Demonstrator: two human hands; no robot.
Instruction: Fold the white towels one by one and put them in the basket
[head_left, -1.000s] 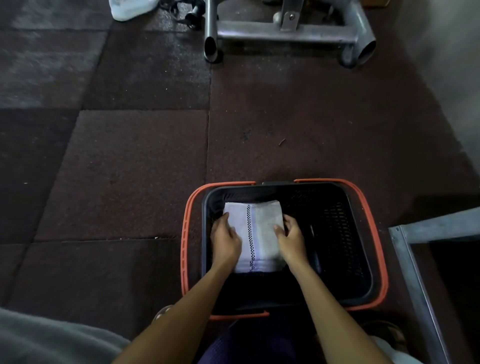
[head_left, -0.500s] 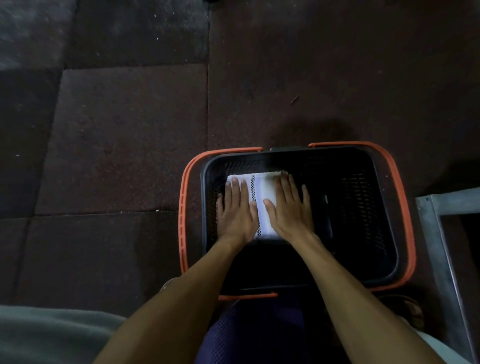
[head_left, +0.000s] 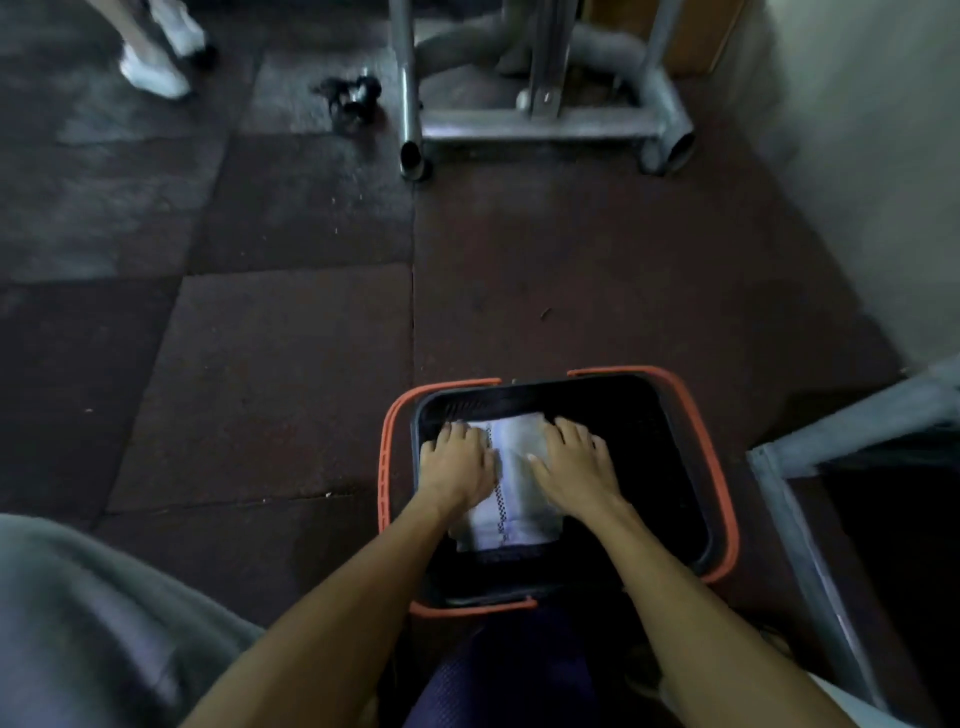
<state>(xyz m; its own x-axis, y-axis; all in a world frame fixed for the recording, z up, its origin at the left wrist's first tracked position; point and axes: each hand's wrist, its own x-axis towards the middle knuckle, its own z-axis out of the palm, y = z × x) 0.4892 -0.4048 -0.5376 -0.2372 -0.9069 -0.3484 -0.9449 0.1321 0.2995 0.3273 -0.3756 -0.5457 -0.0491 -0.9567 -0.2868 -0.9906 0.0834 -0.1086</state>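
Both hands are down inside the black plastic basket with orange handles (head_left: 597, 389), which stands on the dark reddish rubber floor tiles (head_left: 260, 389) just in front of the person's knees. The left hand (head_left: 457, 462) and the right hand (head_left: 571, 467) lie palm down on the folded white towel with a dark dotted stripe (head_left: 519, 499). Neither hand grips it. The left fingers (head_left: 457, 434) and the right fingers (head_left: 569, 431) are stretched out nearly straight and slightly spread, pressing on the cloth. The towel lies directly under the fingers, its striped middle showing in the gap between the two hands and its near edge reaching back below the wrists. The fingertips sit near its far edge, close to the basket's far wall. Pressing flat like this most likely settles the towel against the basket floor, so that the folds stay closed and it leaves a level bed for the next one. The part of the basket to the right of the right fingers is dark, and I cannot tell what it holds. Well beyond the fingertips a grey tubular metal frame (head_left: 519, 130) stands on the floor.
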